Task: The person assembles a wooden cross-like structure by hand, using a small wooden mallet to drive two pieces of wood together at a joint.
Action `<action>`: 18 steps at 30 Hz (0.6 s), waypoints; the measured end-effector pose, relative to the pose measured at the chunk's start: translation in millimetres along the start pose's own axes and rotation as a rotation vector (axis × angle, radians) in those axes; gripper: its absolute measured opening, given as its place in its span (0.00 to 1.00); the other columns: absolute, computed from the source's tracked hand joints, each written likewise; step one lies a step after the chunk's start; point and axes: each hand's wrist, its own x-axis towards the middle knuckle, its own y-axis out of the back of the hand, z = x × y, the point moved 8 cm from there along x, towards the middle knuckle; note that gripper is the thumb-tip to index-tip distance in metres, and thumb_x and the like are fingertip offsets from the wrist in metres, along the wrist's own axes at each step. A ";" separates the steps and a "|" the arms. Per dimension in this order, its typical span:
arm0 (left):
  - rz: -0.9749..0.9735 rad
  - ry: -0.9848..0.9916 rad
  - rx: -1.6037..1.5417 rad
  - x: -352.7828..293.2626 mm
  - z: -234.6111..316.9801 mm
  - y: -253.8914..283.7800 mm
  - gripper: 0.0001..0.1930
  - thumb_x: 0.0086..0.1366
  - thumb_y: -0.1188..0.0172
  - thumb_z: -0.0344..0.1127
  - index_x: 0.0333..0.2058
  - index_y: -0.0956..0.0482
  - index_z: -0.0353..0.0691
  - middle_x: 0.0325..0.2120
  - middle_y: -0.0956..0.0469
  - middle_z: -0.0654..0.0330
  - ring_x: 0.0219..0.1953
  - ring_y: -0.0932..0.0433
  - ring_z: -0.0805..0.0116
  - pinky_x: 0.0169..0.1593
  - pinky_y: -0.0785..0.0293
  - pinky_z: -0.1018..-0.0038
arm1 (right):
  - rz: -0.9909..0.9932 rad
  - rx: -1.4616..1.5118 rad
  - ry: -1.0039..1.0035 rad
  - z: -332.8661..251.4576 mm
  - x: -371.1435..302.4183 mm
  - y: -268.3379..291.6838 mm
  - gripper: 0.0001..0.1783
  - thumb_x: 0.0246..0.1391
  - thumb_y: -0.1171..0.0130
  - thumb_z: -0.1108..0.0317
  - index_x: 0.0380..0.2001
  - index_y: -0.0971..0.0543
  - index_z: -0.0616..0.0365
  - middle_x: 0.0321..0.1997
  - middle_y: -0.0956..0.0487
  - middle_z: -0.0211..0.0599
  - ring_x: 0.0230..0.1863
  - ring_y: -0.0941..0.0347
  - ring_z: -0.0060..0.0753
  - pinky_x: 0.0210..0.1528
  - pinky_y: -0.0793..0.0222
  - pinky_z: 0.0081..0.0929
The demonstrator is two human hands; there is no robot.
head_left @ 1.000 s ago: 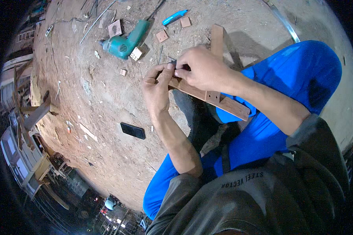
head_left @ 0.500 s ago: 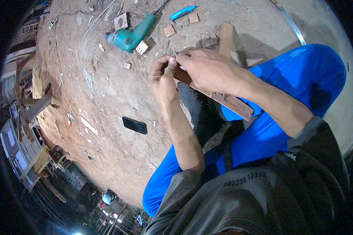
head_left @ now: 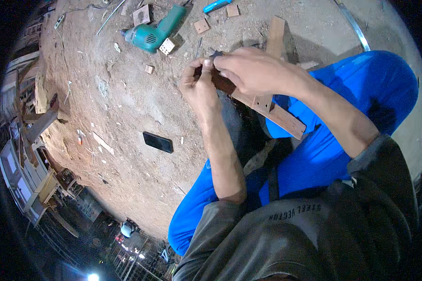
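Left hand [head_left: 201, 90]: curled by the wood [head_left: 288, 121]; its grip was unclear.
Right hand [head_left: 255, 70]: pinched a dark piece [head_left: 216, 55].
Wood: slanted beneath both hands.
Dark piece: a loose pinch might have dropped it.

Small dark piece [head_left: 216, 55]: too tiny to identify. Reddish-brown wooden bar [head_left: 287, 121]: partly behind right hand [head_left: 255, 72]. Slim blue tool [head_left: 215, 5], far: cut off by edge.
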 end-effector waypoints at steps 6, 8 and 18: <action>-0.068 0.045 -0.153 7.4 5.1 0.6 0.03 0.65 0.39 0.27 0.34 0.19 0.34 0.30 0.20 0.62 0.31 0.24 0.75 0.35 0.28 0.78 | 0.064 0.171 0.007 13.0 -1.7 9.3 0.09 0.61 0.46 0.66 0.38 0.27 0.62 0.29 0.23 0.50 0.34 0.27 0.56 0.40 0.34 0.47; -0.058 0.070 -0.189 6.6 9.8 2.9 0.03 0.66 0.40 0.28 0.35 0.19 0.35 0.31 0.20 0.61 0.33 0.23 0.73 0.37 0.27 0.77 | 0.102 0.130 0.042 18.4 -2.1 10.5 0.11 0.59 0.43 0.65 0.37 0.27 0.62 0.25 0.24 0.48 0.31 0.26 0.53 0.37 0.33 0.45; -0.143 0.095 -0.236 10.6 0.9 3.4 0.05 0.66 0.40 0.30 0.37 0.19 0.35 0.34 0.19 0.58 0.37 0.21 0.70 0.44 0.25 0.73 | -0.369 -0.005 -0.186 22.3 -14.3 5.0 0.26 0.42 0.32 0.55 0.41 0.21 0.65 0.32 0.19 0.48 0.38 0.21 0.49 0.43 0.27 0.39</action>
